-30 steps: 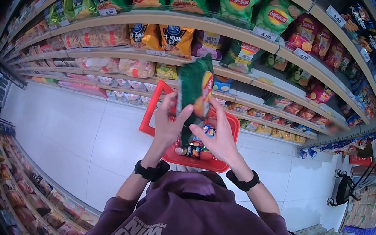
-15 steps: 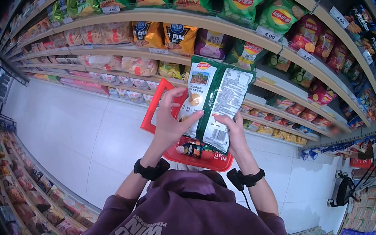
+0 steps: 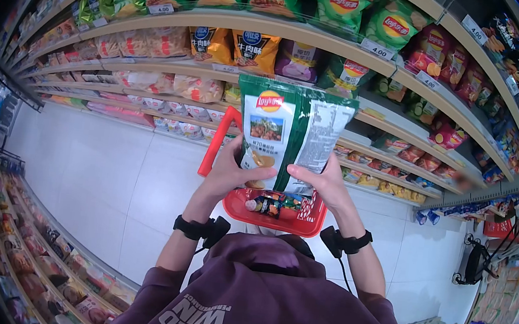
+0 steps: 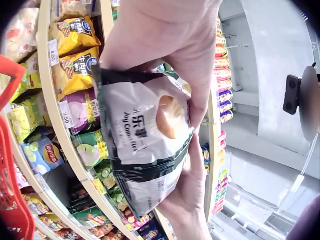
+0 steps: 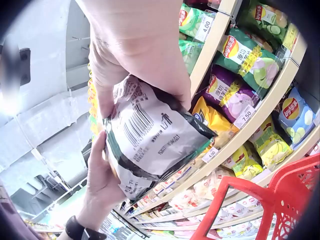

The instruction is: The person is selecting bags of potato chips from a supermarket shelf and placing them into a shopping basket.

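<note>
A green and white Lay's chip bag (image 3: 294,134) is held upright in front of the chest, its printed back turned to the head view. My left hand (image 3: 228,170) grips its left side, thumb across the lower back. On the other side my right hand (image 3: 327,181) grips it, thumb pressed near the lower right. The left wrist view shows the bag's lower end (image 4: 145,135) between both hands. In the right wrist view a barcode is visible on the bag (image 5: 145,130). The fingers behind the bag are hidden in the head view.
Below the bag stands a red basket (image 3: 235,208) with several small packets (image 3: 270,205) inside, its red handle (image 3: 215,144) raised at the left. Shelves (image 3: 160,21) of snack bags curve across the front. More shelves stand at the lower left, and a dark cart (image 3: 473,260) at the right.
The bag has turned from edge-on to show its back, then shifted slightly left and become more upright. My left hand, loose beside it half a second ago, now grips its side.
</note>
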Motion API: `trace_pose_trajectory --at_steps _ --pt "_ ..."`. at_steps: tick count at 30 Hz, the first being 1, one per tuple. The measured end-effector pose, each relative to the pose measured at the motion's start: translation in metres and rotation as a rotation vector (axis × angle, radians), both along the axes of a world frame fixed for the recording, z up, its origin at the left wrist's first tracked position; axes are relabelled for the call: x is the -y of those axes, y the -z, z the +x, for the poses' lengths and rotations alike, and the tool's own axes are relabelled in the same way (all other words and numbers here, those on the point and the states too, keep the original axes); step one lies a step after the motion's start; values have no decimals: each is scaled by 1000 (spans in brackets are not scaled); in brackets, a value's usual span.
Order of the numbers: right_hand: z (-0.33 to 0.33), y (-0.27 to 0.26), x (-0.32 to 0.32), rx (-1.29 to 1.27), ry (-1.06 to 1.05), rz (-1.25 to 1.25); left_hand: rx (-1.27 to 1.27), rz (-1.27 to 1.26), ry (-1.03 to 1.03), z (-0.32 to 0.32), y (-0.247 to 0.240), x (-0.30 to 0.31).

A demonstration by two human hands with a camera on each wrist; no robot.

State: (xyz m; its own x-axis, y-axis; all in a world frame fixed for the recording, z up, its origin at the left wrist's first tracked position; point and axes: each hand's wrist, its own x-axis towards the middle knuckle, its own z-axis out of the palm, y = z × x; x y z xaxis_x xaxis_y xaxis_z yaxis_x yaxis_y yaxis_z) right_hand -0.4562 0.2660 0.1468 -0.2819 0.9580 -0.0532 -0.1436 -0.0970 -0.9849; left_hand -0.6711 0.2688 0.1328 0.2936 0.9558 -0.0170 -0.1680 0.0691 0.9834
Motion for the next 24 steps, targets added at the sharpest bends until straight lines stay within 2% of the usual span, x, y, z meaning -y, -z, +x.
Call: trace_pose_trajectory --at_steps 4,10,17,24 --pt "5 -4 0 50 -91 20 -19 29 42 -7 2 0" --pt "-2 -5 -4 11 68 -82 -15 -88 -54 0 -1 -3" --pt "-2 8 -10 -92 74 -141 123 -226 -36 5 -2 -2" --pt "-3 7 -10 -114 85 -183 105 -270 -43 5 -2 0"
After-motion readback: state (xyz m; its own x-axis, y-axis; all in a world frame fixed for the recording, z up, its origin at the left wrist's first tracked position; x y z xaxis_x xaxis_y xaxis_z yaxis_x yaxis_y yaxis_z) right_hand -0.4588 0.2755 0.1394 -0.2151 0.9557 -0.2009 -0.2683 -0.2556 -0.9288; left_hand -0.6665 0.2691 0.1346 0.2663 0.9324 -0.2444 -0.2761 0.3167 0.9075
